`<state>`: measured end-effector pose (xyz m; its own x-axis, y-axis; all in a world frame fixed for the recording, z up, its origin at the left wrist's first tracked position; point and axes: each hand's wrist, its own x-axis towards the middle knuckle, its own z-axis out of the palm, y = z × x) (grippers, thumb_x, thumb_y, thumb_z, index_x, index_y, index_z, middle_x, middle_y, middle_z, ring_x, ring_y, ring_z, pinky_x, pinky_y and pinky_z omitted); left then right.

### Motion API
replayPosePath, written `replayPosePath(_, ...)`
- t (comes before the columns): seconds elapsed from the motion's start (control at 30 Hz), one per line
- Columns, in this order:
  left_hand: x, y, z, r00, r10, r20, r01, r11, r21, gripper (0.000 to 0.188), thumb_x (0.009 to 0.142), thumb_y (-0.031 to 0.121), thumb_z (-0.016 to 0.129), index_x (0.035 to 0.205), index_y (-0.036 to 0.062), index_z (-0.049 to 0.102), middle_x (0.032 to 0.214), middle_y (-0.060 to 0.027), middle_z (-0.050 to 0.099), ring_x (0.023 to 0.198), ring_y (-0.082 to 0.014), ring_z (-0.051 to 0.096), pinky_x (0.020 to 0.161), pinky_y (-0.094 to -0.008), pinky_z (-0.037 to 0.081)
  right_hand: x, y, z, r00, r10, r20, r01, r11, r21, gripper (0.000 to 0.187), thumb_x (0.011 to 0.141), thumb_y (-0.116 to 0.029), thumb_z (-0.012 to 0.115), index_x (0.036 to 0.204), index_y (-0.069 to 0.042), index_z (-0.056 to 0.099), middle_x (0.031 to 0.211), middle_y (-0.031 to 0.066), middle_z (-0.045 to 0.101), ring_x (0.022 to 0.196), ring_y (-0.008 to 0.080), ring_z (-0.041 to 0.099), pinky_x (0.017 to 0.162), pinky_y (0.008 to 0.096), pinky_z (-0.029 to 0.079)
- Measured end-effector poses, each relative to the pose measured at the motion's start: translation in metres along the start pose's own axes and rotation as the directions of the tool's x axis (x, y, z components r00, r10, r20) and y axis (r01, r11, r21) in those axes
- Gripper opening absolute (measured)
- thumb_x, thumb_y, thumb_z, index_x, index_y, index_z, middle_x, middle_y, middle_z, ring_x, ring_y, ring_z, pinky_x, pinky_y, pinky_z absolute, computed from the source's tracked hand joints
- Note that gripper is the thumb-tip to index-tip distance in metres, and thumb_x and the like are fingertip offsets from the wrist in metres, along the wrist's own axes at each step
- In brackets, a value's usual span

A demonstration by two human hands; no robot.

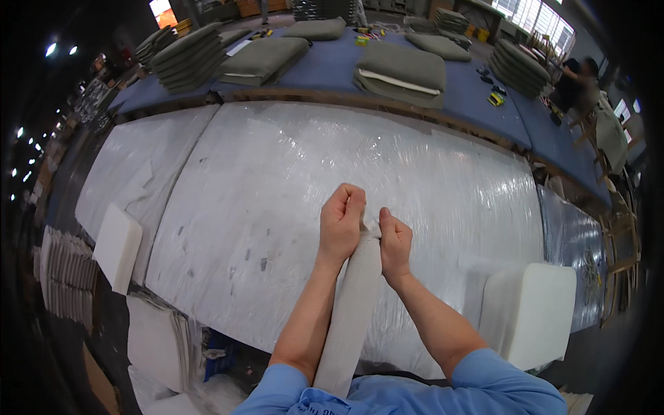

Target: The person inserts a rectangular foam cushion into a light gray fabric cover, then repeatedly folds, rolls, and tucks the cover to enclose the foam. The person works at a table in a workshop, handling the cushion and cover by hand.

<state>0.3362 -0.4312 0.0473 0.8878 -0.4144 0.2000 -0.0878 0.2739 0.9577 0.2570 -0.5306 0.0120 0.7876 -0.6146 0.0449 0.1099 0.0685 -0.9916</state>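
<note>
Both of my fists are closed at the far end of a long, narrow piece of light grey fabric [351, 315], which looks like a folded cover. My left hand [342, 225] grips its left corner, and my right hand [395, 243] grips the right corner, thumb up. Between the fists the fabric's edge is bunched. From there it runs back between my forearms to my body. Underneath lies a wide table [235, 180] wrapped in shiny clear plastic. What is inside the fabric, if anything, is hidden.
White foam pads stand at the table's left [119, 249] and right [529, 315]. Beyond it, a blue table [325, 72] carries green-grey cushions [404, 72] and a cushion stack [187, 59]. Light pads [66, 277] are piled at far left. Another person [577, 83] is at far right.
</note>
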Motion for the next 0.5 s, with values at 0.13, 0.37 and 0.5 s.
replayPosePath(0.13, 0.007, 0.006, 0.014, 0.996, 0.045, -0.076, -0.043, 0.999, 0.026, 0.031, 0.111, 0.024, 0.055, 0.086, 0.0054, 0.059, 0.072, 0.0065, 0.047, 0.065, -0.0032, 0.039, 0.058, -0.0220, 0.033, 0.000, 0.023, -0.006, 0.999, 0.039, 0.029, -0.039, 0.999, 0.003, 0.054, 0.111, -0.031, 0.054, 0.064, -0.006, 0.043, 0.065, -0.0071, 0.038, 0.065, 0.0058, 0.032, 0.055, 0.0291, 0.029)
replayPosePath(0.37, 0.003, 0.011, 0.029, 0.988, 0.110, -0.107, -0.095, 0.986, 0.139, 0.036, 0.112, 0.028, 0.053, 0.085, 0.0049, 0.058, 0.077, 0.0061, 0.050, 0.069, -0.0019, 0.038, 0.060, -0.0210, 0.032, -0.001, 0.037, -0.010, 0.999, 0.018, 0.047, -0.019, 0.999, 0.031, 0.050, 0.111, -0.028, 0.053, 0.069, -0.004, 0.044, 0.068, -0.0058, 0.039, 0.068, 0.0060, 0.033, 0.058, 0.0295, 0.031)
replayPosePath(0.5, 0.007, -0.001, 0.012, 1.000, 0.005, -0.009, -0.006, 0.999, -0.044, 0.039, 0.113, 0.035, 0.050, 0.090, 0.0054, 0.061, 0.076, 0.0050, 0.051, 0.069, -0.0032, 0.039, 0.062, -0.0215, 0.034, 0.004, 0.032, -0.019, 0.999, -0.014, 0.040, 0.017, 0.997, -0.077, 0.044, 0.111, -0.030, 0.055, 0.076, -0.002, 0.051, 0.071, -0.0031, 0.045, 0.070, 0.0066, 0.037, 0.061, 0.0290, 0.036)
